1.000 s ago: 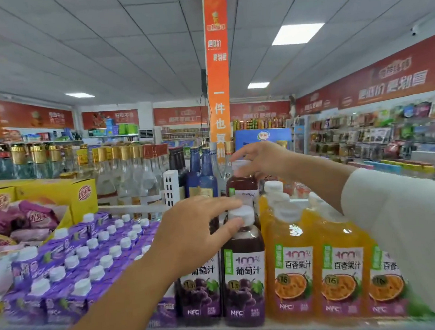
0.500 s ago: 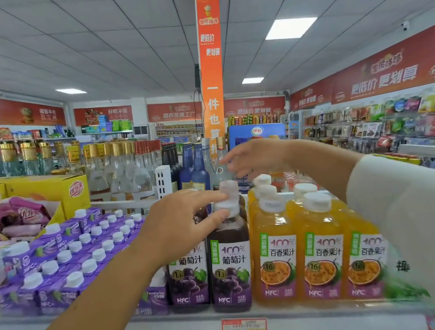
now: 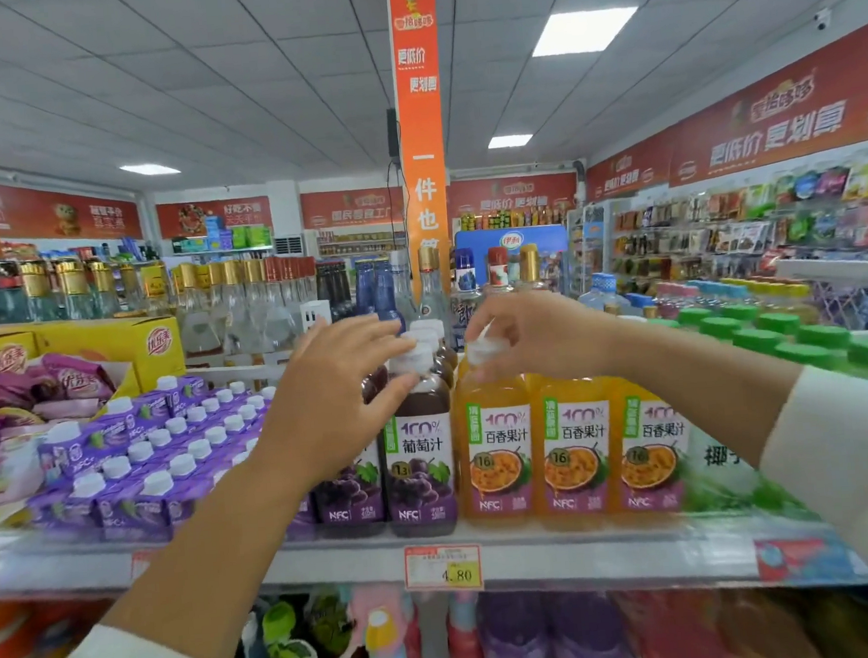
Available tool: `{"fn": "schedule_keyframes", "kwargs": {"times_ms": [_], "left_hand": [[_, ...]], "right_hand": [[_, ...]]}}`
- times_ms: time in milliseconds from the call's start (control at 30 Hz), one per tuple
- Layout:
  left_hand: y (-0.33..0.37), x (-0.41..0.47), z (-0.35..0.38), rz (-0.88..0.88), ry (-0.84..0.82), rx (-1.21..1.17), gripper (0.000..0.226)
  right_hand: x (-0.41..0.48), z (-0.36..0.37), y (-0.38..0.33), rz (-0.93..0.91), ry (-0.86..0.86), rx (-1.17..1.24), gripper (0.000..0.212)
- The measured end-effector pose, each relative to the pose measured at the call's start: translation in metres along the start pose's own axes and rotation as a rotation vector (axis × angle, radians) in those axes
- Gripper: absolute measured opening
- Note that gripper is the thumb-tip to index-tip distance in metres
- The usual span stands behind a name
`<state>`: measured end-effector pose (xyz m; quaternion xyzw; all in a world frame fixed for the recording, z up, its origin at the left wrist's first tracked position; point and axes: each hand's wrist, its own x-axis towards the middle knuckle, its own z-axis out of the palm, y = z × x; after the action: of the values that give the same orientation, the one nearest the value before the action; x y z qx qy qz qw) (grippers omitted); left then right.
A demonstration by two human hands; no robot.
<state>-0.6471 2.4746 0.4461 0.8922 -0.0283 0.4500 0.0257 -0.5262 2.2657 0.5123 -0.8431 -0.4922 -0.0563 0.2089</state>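
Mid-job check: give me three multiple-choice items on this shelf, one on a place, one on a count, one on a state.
1. Where is the right hand?
A. on the cap of the leftmost orange bottle
B. on a purple carton
C. on the price tag

2. How many orange bottles show labels in the front row?
A. two
B. three
C. five

3. What is the left hand doing?
A. lying flat on a carton
B. lifting a bottle clear
C. pinching the grape juice bottle at its white cap

Answers:
1 A, its fingers curl over that cap.
2 B, three orange labels stand side by side.
3 C, thumb and fingers close on the cap while the bottle stands on the shelf.
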Motion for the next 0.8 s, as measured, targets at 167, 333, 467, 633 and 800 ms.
{"fn": "schedule_keyframes", "kwargs": {"times_ms": [167, 333, 467, 633, 800], "left_hand": [[0.026, -0.025, -0.011, -0.028, 0.095, -0.068, 0.052], [0.093, -0.074, -0.009, -0.317, -0.112, -0.604, 0.067], [0.143, -0.123, 0.011, -0.617, -0.334, -1.209, 0.085], [0.213, -0.189, 0.026, -0.851, -0.407, -1.28, 0.08], [0.249, -0.229, 0.018, -1.01, -0.452, -1.225, 0.08]], "right_hand": [[-0.035, -0.002, -0.009, -0.11, 0.237, 0.204, 0.036], [-0.083, -0.011, -0.015, -0.154, 0.5, 0.611, 0.029], [-0.113, 0.016, -0.007, -0.06, 0.481, 0.862, 0.02], [-0.158, 0.066, 0.013, 0.11, 0.328, 0.986, 0.019], [-0.201, 0.099, 0.028, 0.241, 0.237, 1.015, 0.02]]}}
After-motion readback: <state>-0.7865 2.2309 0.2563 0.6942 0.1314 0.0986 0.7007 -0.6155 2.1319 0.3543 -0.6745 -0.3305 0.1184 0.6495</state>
